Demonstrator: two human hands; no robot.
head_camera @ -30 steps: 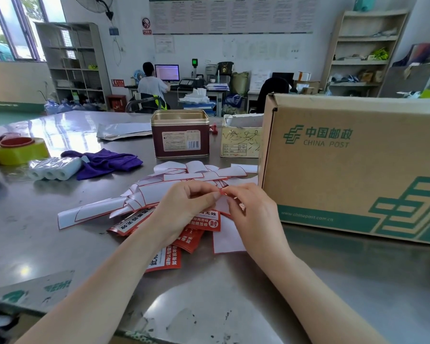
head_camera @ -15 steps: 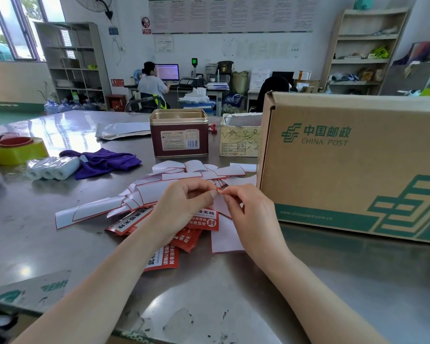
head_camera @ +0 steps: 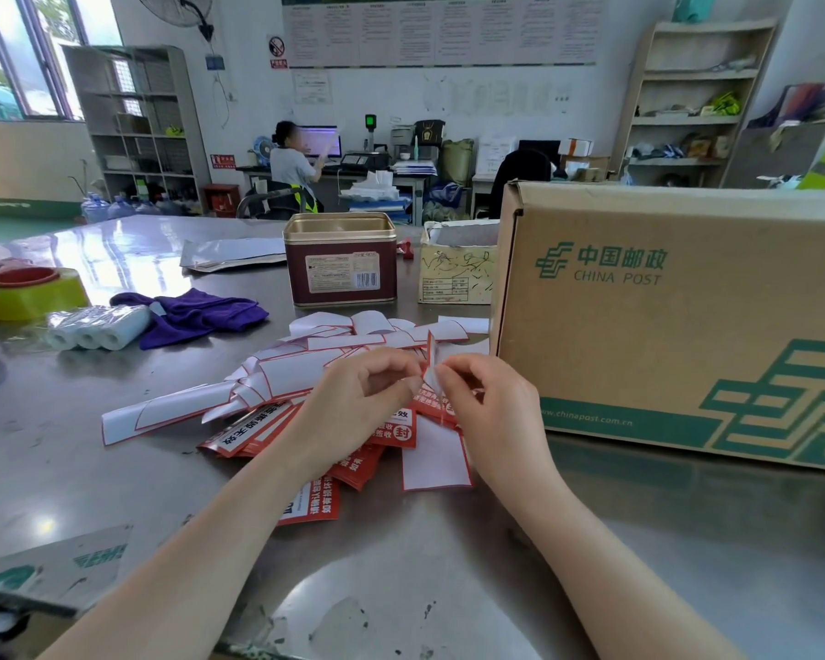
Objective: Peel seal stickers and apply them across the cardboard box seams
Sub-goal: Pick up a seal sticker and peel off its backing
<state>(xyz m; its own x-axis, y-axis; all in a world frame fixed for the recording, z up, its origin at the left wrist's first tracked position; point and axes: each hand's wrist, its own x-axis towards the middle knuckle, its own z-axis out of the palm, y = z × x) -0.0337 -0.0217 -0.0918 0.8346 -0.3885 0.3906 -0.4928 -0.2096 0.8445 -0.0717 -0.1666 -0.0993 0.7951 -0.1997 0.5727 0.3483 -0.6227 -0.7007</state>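
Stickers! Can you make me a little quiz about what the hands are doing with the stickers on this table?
1. True or false: both hands pinch one seal sticker above the pile of red stickers.
2. What stands right of the right hand? A) the China Post cardboard box B) the purple cloth C) the yellow tape roll
3. Fill in: the white strips behind the left hand are peeled ____ papers.

Key: 1 true; 2 A; 3 backing.
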